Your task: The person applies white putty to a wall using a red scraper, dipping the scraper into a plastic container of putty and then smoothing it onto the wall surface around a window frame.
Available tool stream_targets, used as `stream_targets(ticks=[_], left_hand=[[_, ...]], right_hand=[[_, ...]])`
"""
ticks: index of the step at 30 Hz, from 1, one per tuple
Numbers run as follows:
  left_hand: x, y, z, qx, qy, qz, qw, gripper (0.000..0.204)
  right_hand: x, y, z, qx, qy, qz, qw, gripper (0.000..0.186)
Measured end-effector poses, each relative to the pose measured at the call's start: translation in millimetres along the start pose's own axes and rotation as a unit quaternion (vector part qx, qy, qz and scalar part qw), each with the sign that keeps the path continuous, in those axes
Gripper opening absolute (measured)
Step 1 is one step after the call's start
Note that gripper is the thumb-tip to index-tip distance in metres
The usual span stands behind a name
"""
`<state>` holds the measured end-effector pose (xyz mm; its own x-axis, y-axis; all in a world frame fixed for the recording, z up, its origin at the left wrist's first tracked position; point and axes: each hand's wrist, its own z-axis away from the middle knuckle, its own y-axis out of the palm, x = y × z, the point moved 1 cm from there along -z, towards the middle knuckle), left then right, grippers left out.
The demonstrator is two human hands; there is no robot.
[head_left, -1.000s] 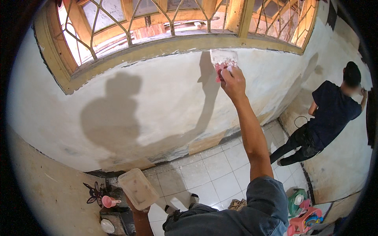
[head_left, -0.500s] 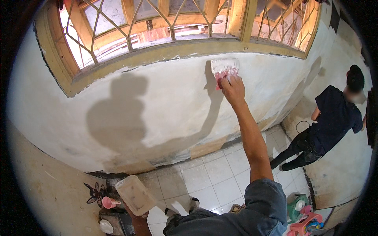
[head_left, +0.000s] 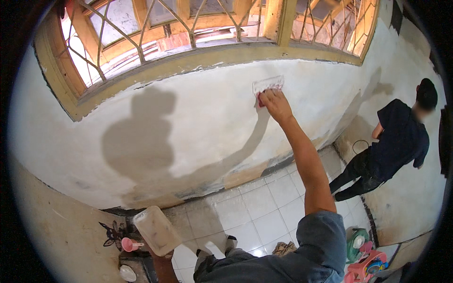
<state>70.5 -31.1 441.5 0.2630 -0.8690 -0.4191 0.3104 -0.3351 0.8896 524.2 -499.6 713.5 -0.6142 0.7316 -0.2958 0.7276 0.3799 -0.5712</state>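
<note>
My right hand (head_left: 275, 102) grips the red handle of a wide putty scraper (head_left: 267, 82), its white-smeared blade on the pale wall (head_left: 222, 108) a little below the yellow window frame (head_left: 207, 55). A shadow of my arm runs down the wall beneath it. Low on the left, my left hand (head_left: 161, 258) holds an oblong beige tray (head_left: 155, 228) with pale smears inside. Much of that hand is hidden beneath the tray.
A co-worker (head_left: 396, 132) in dark clothes stands at the right wall. A pink dipper (head_left: 127, 244) and dark furniture (head_left: 141, 264) are at lower left; pink and green plastic items (head_left: 365, 264) at lower right. The tiled floor (head_left: 257, 207) runs along the wall.
My right hand and the scraper have moved down from the window frame. The co-worker's raised arm has lowered.
</note>
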Motion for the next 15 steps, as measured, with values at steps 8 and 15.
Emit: stream_targets(ticks=[8,15], left_hand=[[19.1,77.7,25.3,0.047,0.004,-0.045,0.998,0.062],[0.9,-2.2,12.3,0.002,-0.046,0.159,0.986,0.064]], right_hand=[[-36.2,-45.0,77.2,-0.074,0.317,-0.076,0.942,0.009],[-63.3,-39.6,6.3,-0.262,0.391,-0.260,0.843,0.009]])
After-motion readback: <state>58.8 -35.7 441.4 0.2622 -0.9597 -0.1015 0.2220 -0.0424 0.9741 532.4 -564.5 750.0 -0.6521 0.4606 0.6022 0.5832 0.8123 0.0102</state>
